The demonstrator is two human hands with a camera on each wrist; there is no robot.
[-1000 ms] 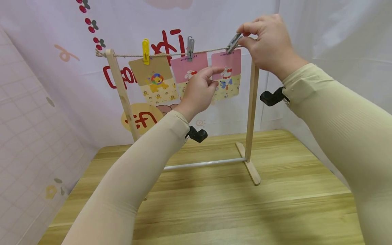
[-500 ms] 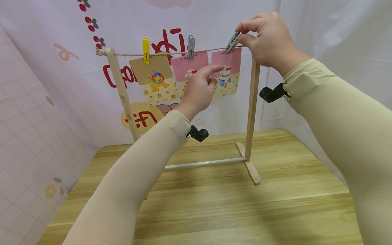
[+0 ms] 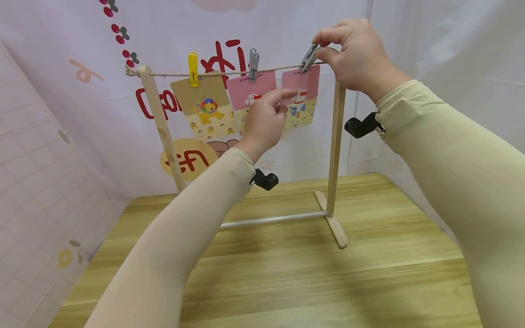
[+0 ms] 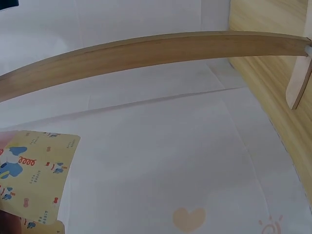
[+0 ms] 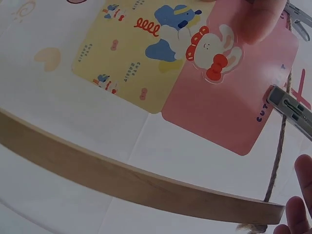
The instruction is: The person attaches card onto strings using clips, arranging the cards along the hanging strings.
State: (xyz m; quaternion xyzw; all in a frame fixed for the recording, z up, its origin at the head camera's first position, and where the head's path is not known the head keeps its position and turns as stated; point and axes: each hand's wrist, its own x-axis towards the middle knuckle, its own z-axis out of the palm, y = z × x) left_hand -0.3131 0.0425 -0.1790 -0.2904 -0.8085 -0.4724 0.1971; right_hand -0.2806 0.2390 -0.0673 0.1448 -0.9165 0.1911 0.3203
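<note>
My right hand pinches the tail of a grey clothespin between thumb and fingertips. Its nose is on the rope and the top edge of the rightmost pink-and-yellow card. On the left of this card, my left hand has its index finger lying across the pink front. Whether its other fingers grip the card from behind is hidden. A similar middle card hangs from another grey clothespin, partly behind the left hand. A brown lion card hangs under a yellow clothespin.
The rope runs between two wooden posts, the left one and the right one. A white rod joins them low down, above the wooden table. Printed white cloth hangs behind.
Both hands keep nearly the same places on the clothespin and card. The rightmost card and its clothespin shift a little; the whole scene slides slightly left.
</note>
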